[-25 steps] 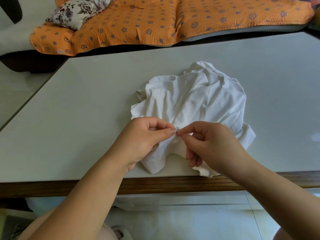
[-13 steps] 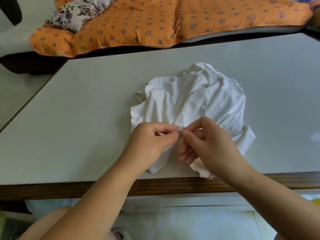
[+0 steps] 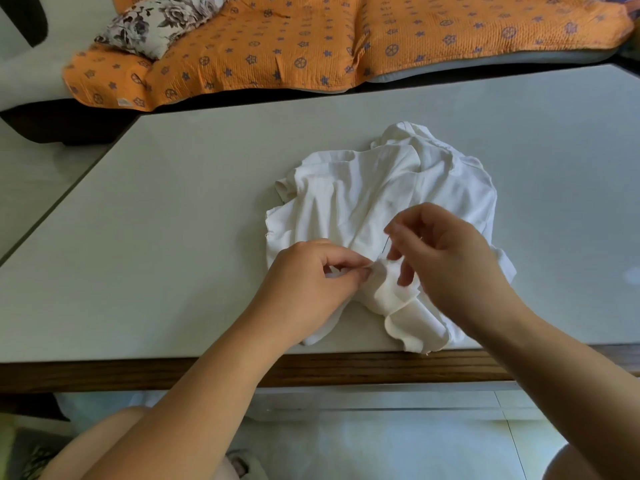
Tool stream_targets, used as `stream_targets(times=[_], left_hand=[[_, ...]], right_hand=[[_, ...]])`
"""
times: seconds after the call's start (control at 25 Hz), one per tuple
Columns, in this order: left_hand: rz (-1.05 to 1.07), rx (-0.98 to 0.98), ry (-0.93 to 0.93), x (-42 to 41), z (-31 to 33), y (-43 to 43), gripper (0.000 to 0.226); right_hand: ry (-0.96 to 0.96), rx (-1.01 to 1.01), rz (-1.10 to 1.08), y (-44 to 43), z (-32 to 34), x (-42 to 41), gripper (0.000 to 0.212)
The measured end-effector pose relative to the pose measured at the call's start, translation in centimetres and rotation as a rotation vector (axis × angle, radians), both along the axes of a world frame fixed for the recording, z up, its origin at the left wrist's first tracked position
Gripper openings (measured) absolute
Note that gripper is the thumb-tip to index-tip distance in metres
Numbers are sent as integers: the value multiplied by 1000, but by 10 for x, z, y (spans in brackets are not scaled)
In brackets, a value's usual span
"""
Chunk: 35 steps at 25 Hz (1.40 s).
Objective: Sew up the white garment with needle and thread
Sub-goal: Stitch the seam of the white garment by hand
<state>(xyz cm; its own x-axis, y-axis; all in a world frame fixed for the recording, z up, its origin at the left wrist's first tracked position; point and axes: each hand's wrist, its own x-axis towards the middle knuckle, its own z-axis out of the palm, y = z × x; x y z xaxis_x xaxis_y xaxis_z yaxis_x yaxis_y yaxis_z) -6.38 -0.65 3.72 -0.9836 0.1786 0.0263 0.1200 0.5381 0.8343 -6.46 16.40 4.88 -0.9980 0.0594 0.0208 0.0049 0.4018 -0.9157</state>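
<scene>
A crumpled white garment (image 3: 374, 195) lies on the pale table (image 3: 173, 237), its lower folds reaching the front edge. My left hand (image 3: 311, 282) pinches a fold of the cloth between thumb and forefinger. Just to its right, my right hand (image 3: 446, 258) is raised a little above the fold and pinches a thin needle (image 3: 385, 244) that points down toward the cloth. The thread is too fine to make out.
The table has a dark wooden front edge (image 3: 346, 370). Behind it stands a sofa with an orange patterned cover (image 3: 311, 39) and a floral cushion (image 3: 156, 20). Pale floor tiles (image 3: 381, 438) show below the table.
My right hand has lifted up and to the right, away from my left hand, with the needle in its fingertips. My left hand keeps its pinch on the fold.
</scene>
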Motion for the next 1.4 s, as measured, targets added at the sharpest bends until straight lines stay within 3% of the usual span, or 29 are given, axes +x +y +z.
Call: stream_targets(times=[0.24,0.44,0.56,0.72,0.84,1.08,1.4], left_hand=[[-15,94,-108,1,5,-1,9],[-19,120,-163,2,7,-1,13],[-8,126,-188,2,7,-2,10],[-18,107,-195,1,7,-4,10],[-37,96,-197,-1,9,-8,12],[-30,67,-165,-4,14,-16,8],[-15,160,-222,-6,13,-16,8]], right_hand=[[-236,-755,26,14,13,-16,12],[-166,-932,76,19,14,-21,16],[-75,-795,39,18,12,-20,8],[-145,-270,195,11,12,-4,7],[-167,-76,247,9,7,3,6],[-134,-20,240,17,10,7,20],[-204,37,325,20,14,8,19]])
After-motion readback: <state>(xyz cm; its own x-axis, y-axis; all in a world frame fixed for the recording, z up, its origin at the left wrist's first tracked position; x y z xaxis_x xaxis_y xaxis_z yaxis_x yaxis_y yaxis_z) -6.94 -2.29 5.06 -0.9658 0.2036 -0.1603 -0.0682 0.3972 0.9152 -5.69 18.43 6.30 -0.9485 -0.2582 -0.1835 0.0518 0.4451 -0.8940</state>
